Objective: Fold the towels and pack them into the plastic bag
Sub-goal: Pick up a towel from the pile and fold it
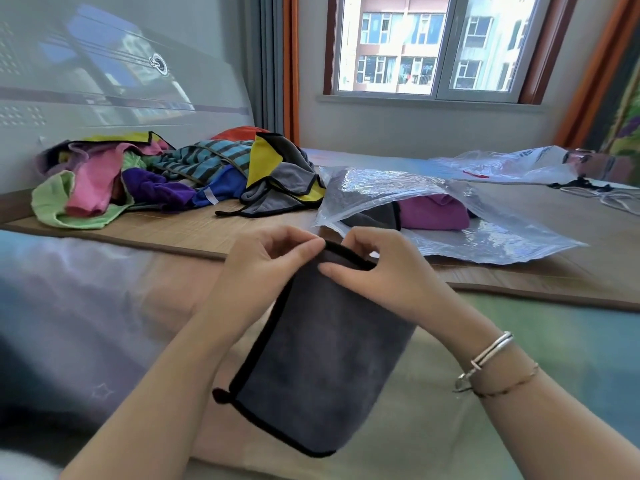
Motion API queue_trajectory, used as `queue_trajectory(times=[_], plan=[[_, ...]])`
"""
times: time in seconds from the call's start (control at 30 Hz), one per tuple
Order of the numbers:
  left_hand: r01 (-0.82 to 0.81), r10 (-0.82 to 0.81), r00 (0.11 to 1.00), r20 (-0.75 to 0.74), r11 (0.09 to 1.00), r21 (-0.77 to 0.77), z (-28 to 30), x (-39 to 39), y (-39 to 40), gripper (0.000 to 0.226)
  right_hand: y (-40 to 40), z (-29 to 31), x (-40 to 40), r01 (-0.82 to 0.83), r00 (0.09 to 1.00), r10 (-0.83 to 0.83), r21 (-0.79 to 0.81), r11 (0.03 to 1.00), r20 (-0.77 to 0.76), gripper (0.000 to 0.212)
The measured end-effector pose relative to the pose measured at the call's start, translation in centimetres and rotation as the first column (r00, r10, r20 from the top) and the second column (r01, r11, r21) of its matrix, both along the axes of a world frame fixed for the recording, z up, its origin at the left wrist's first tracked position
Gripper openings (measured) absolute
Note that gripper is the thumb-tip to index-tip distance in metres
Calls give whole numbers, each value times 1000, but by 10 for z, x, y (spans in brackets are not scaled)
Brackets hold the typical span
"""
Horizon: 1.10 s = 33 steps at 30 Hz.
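Grey towel (322, 358), black-edged, folded double, hanging in mid-air in front of the person above the near edge of the bed (104, 306); top hem pinched by both hands. Left hand (266, 268): fingers curled, thumb and forefinger nipping the upper left end of the black hem. Right hand (377, 271): fingers curled over the same hem just beside the left, thumb laid across the towel's front. Right wrist carries a silver bangle (491, 351) and a thin chain bracelet (509, 382). Plastic bag (381, 188), clear and crinkled, lying on the woven bamboo mat (194, 230) just beyond the hands, mouth toward the person; inside it a folded purple towel (433, 213) and, beside it on the left, a folded grey towel with black edging (374, 216). Pile of unfolded towels (173, 178) on the mat at the far left, against the pale headboard (104, 81): green, pink, purple, blue, blue-and-grey striped, yellow-and-grey with black edging, something red at the back. Second plastic bag (512, 164), clear with red and blue print, lying flat at the far right of the bed, well apart from the first. Window (436, 46) behind, showing apartment blocks; grey and orange curtains (277, 64) to its left.
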State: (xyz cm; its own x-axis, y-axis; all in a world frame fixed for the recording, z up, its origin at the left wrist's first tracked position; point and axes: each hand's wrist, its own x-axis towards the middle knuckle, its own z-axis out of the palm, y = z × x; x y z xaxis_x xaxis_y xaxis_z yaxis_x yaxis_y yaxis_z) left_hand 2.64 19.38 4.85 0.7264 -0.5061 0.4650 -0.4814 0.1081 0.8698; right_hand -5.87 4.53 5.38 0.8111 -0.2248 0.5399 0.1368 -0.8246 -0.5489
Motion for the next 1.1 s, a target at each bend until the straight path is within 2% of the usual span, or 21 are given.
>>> queue_trajectory(times=[0.07, 0.13, 0.23, 0.33, 0.37, 0.4, 0.47, 0.5, 0.57, 0.63, 0.7, 0.77, 0.8, 0.83, 0.9, 1.0, 1.1], plan=[[-10, 7, 999, -42, 999, -52, 11, 5, 12, 5, -1, 9, -7, -43, 995, 38, -56, 998, -91, 39], [-35, 32, 999, -39, 997, -69, 26, 13, 27, 4, -8, 22, -16, -14, 990, -6, -143, 990, -140, 45], [-70, 71, 997, 40, 997, -35, 54, 26, 53, 6, -15, 53, -28, 75, 978, -128, -298, 952, -162, 32], [-63, 61, 991, 117, 998, 13, 83, 33, 70, 11, -9, 92, -31, 84, 977, -152, -382, 921, -152, 10], [-62, 56, 988, 145, 997, 38, 91, 35, 75, 12, -6, 105, -30, 69, 971, -155, -406, 911, -182, 18], [-61, 47, 983, 178, 996, 72, 100, 37, 80, 14, -2, 118, -28, 34, 956, -152, -421, 906, -250, 24], [-79, 31, 964, 263, 982, 174, 113, 48, 90, 22, 7, 142, -18, -70, 885, -148, -442, 894, -440, 15], [-130, 43, 944, 327, 960, 247, 118, 55, 94, 22, 10, 151, -10, -122, 840, -155, -458, 880, -520, 7], [-299, 73, 865, 496, 870, 392, 123, 74, 95, 12, 16, 162, 15, -180, 790, -162, -476, 861, -592, 15], [-438, 102, 804, 585, 767, 468, 124, 97, 93, 7, 19, 167, 49, -145, 771, -143, -389, 910, -621, 13], [-437, 196, 855, 481, 771, 463, 131, 120, 88, 8, 17, 170, 84, -46, 831, -129, -298, 953, -540, 9], [-406, 304, 899, 315, 846, 344, 148, 138, 84, 10, 14, 179, 116, 86, 958, -173, -344, 935, -230, 14], [-413, 340, 894, 291, 878, 242, 159, 147, 84, 10, 12, 185, 127, 155, 982, -184, -372, 915, -43, 16], [-430, 373, 874, 311, 892, 139, 170, 156, 85, 9, 12, 192, 134, 206, 978, -177, -392, 897, 108, 19], [-460, 423, 806, 413, 888, -13, 191, 167, 89, 10, 10, 206, 145, 249, 949, -130, -435, 865, 286, 24], [-391, 386, 796, 467, 916, -90, 197, 173, 97, 20, 5, 205, 151, 273, 917, -64, -502, 821, 394, 31], [-417, 365, 787, 497, 909, -7, 163, 177, 102, 20, 2, 168, 153, 290, 930, -70, -601, 745, 361, 30]])
